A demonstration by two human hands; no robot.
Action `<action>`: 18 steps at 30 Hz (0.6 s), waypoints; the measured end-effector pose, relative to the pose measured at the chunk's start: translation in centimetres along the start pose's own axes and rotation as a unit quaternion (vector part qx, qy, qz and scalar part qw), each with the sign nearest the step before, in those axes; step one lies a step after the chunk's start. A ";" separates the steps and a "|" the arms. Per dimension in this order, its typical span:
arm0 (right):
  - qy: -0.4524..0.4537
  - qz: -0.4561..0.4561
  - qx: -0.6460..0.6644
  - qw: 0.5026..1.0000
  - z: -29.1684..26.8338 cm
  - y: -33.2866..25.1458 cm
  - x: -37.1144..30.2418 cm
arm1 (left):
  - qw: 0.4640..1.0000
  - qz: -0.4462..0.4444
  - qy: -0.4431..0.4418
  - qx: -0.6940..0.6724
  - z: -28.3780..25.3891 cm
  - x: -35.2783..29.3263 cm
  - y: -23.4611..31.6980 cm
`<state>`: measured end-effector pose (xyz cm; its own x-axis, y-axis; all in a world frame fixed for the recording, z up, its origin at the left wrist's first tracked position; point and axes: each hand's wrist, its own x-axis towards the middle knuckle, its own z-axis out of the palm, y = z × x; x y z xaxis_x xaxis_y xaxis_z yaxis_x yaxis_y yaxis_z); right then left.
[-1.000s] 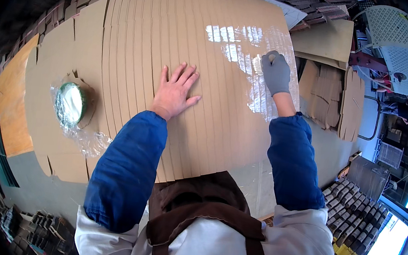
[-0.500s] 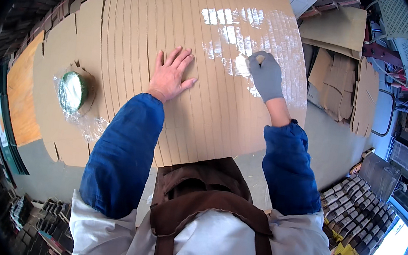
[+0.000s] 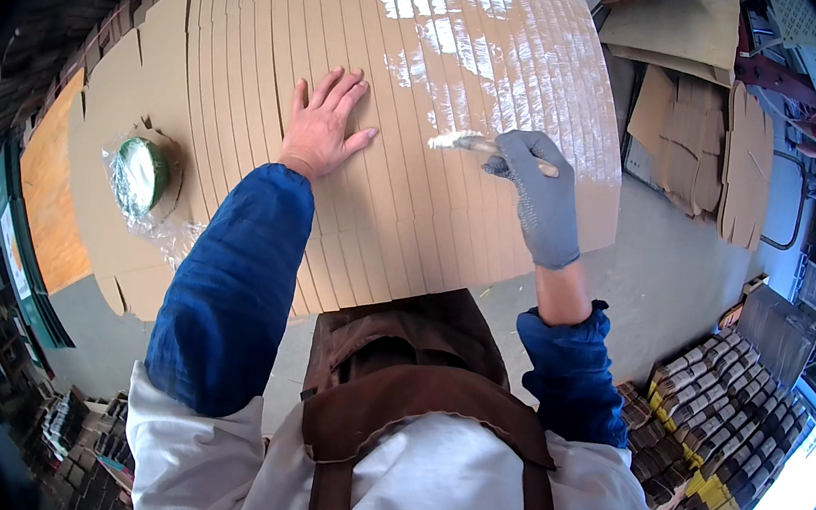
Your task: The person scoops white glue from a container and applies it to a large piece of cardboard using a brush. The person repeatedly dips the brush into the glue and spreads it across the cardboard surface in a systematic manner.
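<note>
Loose cardboard sheets [image 3: 688, 136] lie on the floor to the right, and stacked bundles [image 3: 712, 411] sit lower right, well apart from the work; nothing blocks the hands. The overlapped cardboard blanks [image 3: 365, 99] fan across the bench, their upper right strip shining wet. The gloved right hand [image 3: 536, 189] is closed around a brush [image 3: 471, 143], bristles touching that glossy band; the bare left hand [image 3: 324, 125] lies flat, fingers spread, holding nothing. At left a green bowl [image 3: 140, 174] sits in clear plastic; I cannot tell its contents.
</note>
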<state>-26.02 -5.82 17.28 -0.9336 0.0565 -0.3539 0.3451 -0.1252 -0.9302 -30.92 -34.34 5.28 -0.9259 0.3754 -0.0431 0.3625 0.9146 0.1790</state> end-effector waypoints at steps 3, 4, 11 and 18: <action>-0.003 -0.035 -0.040 0.999 2.0 1.5 -1.2 | 1.000 0.007 0.008 -0.005 0.4 0.3 0.0; -0.027 -0.040 -0.073 0.996 2.4 2.7 -1.3 | 1.000 0.009 0.012 -0.007 0.5 0.3 0.0; 0.018 -0.130 -0.299 0.945 -0.2 3.9 -1.1 | 1.000 0.011 -0.004 -0.015 0.4 0.0 -0.1; 0.048 -0.087 -0.331 0.938 -2.5 1.9 -0.2 | 0.999 0.016 0.022 -0.028 0.5 0.3 -0.7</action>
<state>-24.93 -3.56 15.32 -0.9794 0.1125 -0.1676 0.2018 0.5356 -0.8200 -31.35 -34.77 4.63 -0.9181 0.3963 0.0075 0.3869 0.8919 0.2342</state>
